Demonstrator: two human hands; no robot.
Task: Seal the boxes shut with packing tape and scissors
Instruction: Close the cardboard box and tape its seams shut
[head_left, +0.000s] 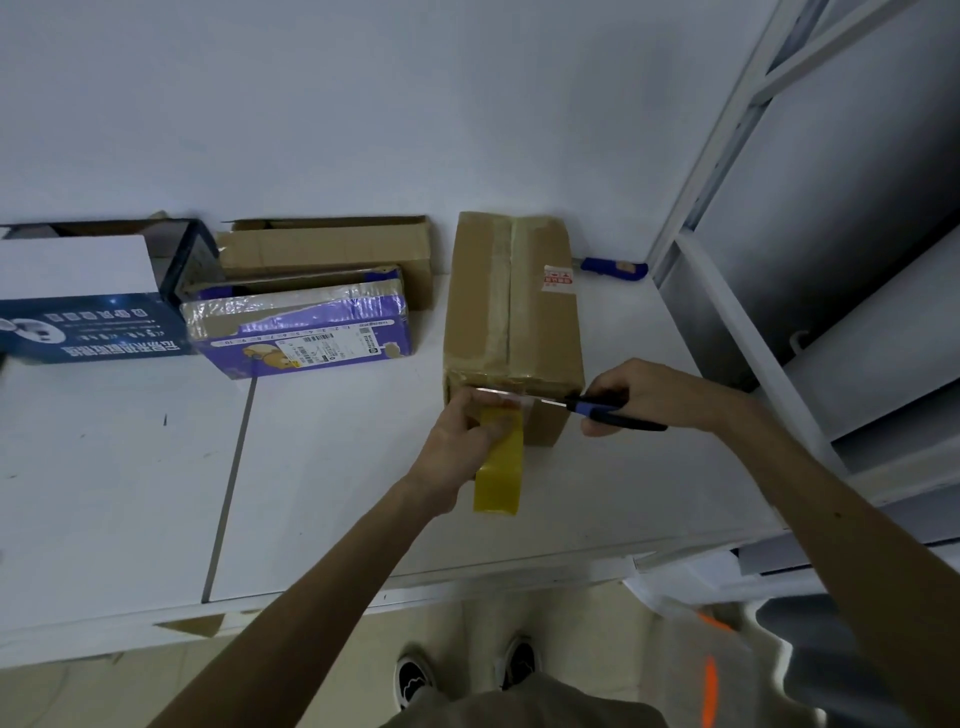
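Observation:
A tall brown cardboard box (511, 312) lies on the white table (337, 467), with clear tape along its top seam. My left hand (457, 441) grips a yellow roll of packing tape (500, 467) against the box's near end. A strip of tape stretches from the roll up to the box edge. My right hand (644, 397) holds blue-and-black scissors (587, 406) by the handles. Their blades (511, 395) reach leftward across the tape strip at the box's near edge.
A purple box (306, 332), an open brown box (332, 249) and a dark blue box with a white flap (88, 306) lie at the left. A blue utility knife (615, 269) rests by the wall. A white bed frame (753, 312) borders the right.

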